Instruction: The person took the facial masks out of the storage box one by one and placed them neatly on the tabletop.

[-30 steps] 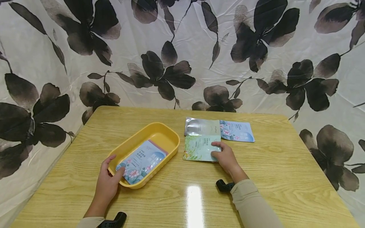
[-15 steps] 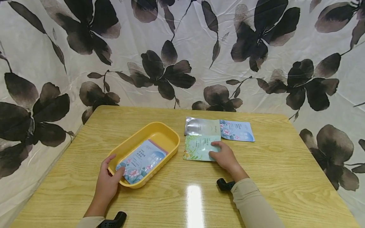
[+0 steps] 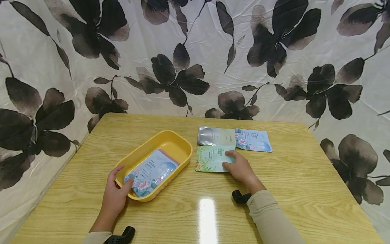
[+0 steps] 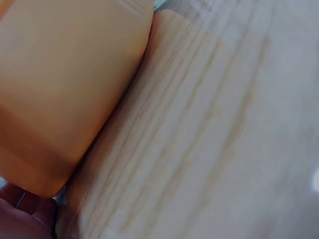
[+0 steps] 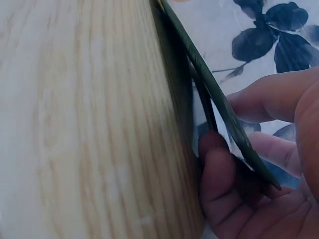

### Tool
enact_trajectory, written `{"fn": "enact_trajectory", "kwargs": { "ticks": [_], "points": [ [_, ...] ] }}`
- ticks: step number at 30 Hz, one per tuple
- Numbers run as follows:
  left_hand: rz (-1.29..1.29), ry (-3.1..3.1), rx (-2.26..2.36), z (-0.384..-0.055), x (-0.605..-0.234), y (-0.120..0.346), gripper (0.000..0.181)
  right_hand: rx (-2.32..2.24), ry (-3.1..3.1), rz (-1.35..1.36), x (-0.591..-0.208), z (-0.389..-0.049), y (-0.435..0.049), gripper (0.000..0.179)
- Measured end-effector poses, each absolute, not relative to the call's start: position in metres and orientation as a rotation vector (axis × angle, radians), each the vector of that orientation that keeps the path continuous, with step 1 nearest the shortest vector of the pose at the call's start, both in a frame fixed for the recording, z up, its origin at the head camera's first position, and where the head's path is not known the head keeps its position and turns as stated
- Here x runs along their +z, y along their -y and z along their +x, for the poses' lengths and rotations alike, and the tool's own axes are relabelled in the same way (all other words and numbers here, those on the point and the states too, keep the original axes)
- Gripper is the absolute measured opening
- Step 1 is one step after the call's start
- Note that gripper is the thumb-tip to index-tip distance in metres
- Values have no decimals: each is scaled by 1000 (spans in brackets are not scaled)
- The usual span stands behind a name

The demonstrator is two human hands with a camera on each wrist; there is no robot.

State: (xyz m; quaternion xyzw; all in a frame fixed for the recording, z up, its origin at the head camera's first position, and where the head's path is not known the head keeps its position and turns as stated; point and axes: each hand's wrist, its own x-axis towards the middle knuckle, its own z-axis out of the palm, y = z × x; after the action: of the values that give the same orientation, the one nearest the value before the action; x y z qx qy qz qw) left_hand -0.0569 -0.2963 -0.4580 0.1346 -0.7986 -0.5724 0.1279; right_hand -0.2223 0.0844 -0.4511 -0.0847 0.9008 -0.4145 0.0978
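Note:
My left hand point(image 3: 114, 193) grips the near left end of a yellow plastic tub point(image 3: 179, 145), thumb over the rim and fingers outside. Inside the tub lies a blue floral sheet mask packet point(image 3: 151, 173), with a pinkish edge showing beneath it. My right hand point(image 3: 242, 169) pinches the right side of a green sheet mask packet point(image 3: 210, 159). In the right wrist view, that green packet point(image 5: 214, 89) is seen edge-on, its held side tilted up off the table with fingers on both faces. The left wrist view mostly holds the tub's outer wall point(image 4: 75, 84).
Behind the green packet lies a silver packet point(image 3: 214, 135), with a blue floral packet point(image 3: 254, 140) touching its right side. All rest on a wooden table point(image 3: 304, 176). A floral cloth point(image 3: 195, 51) hangs beyond the table's back edge. Black devices point(image 3: 240, 197) sit at both wrists.
The right fingers have slid slightly left on the green packet, which has shifted only a little. The left hand and the tub stay where they were.

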Motion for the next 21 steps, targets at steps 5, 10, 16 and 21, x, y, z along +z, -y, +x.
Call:
{"fn": "enact_trajectory", "kwargs": {
  "ticks": [5,10,16,21],
  "points": [
    [391,2329,-1652,-57,-459,297,60,-1162,-2694,-254,-447,-222,-87,52],
    [385,2328,-1648,-57,-459,297,59,-1136,-2714,-260,-445,-223,-92,53],
    [377,2321,-1659,-58,-459,297,59,-1114,-2750,-273,-446,-223,-99,53],
    [381,2330,-1651,-58,-459,297,59,-1125,-2774,-260,-441,-222,-103,53]
  ]
}}
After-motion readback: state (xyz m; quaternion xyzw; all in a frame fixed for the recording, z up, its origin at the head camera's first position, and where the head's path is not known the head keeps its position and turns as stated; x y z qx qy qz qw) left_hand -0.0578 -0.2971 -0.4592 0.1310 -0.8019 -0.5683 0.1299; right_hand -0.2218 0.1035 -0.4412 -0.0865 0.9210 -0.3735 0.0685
